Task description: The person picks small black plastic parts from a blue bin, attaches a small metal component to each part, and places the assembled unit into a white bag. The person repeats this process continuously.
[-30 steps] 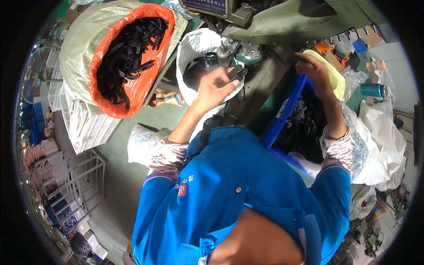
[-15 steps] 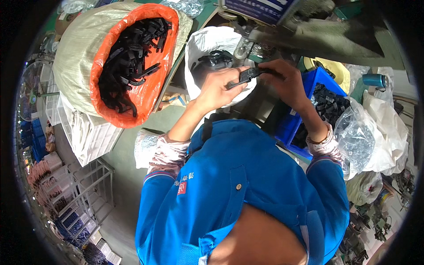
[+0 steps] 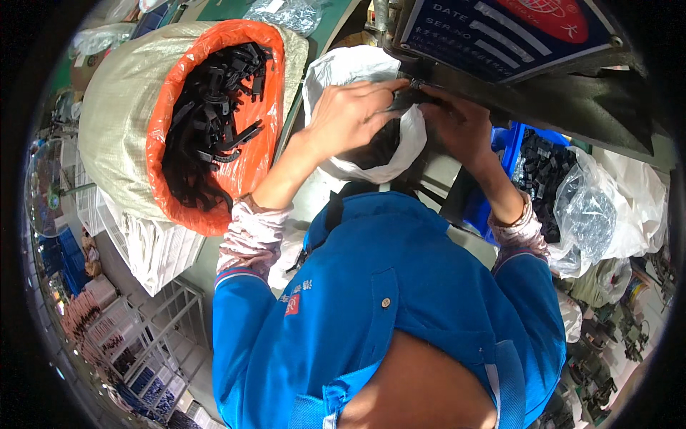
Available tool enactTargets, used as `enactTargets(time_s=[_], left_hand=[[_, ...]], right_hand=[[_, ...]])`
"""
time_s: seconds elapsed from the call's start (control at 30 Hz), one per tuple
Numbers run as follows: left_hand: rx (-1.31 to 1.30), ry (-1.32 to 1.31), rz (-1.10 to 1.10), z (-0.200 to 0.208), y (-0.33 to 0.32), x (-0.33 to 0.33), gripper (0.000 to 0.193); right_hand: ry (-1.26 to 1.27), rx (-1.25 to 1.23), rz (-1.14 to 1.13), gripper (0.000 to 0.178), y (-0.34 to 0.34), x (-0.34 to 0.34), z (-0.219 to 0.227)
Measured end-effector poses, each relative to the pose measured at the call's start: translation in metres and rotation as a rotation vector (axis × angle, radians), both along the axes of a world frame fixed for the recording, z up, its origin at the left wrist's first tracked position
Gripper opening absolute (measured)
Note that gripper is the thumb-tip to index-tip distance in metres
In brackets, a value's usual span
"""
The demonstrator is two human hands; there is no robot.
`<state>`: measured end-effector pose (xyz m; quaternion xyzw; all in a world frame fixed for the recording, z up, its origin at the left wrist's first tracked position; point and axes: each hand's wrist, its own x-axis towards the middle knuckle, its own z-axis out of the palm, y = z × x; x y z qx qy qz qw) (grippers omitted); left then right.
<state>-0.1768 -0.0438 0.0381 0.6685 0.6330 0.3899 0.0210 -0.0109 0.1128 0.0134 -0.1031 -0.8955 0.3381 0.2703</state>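
Note:
My left hand [image 3: 351, 118] is closed, its fingertips pinching a dark, narrow black plastic part [image 3: 409, 98] over the rim of a white-lined bin [image 3: 351, 66]. From the other side, the curled fingers of my right hand [image 3: 461, 129] grip the same part, in shadow under a machine. Shade and motion blur hide the part's exact shape. Below my left hand, the bin holds dark pieces, partly covered by that hand.
A large woven sack [image 3: 118, 114] with an orange liner [image 3: 277, 107], full of black plastic pieces, stands at left. A machine with a blue nameplate [image 3: 500, 36] overhangs my right hand. At right are a blue crate [image 3: 477, 207] of small black parts and clear plastic bags [image 3: 589, 214].
Both hands have moved slightly farther away with the black plastic part, bringing it beneath the machine's edge. The view has shifted, so the nameplate looks larger and closer.

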Motion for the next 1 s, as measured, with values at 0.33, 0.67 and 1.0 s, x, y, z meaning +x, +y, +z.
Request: enactTargets(time_s=[0.33, 0.67, 1.0], left_hand=[[-0.327, -0.036, -0.016, -0.009, 0.022, -0.02, 0.038], [-0.284, -0.156, -0.005, -0.009, 0.009, -0.026, 0.02], [-0.288, -0.096, 0.006, -0.007, 0.006, -0.025, 0.019]], right_hand=[[-0.085, -0.391, -0.053, 0.024, 0.012, -0.01, -0.021], [-0.125, -0.614, -0.019, 0.027, 0.017, -0.015, -0.009], [-0.687, 0.19, -0.241, 0.038, 0.078, -0.054, -0.093]])
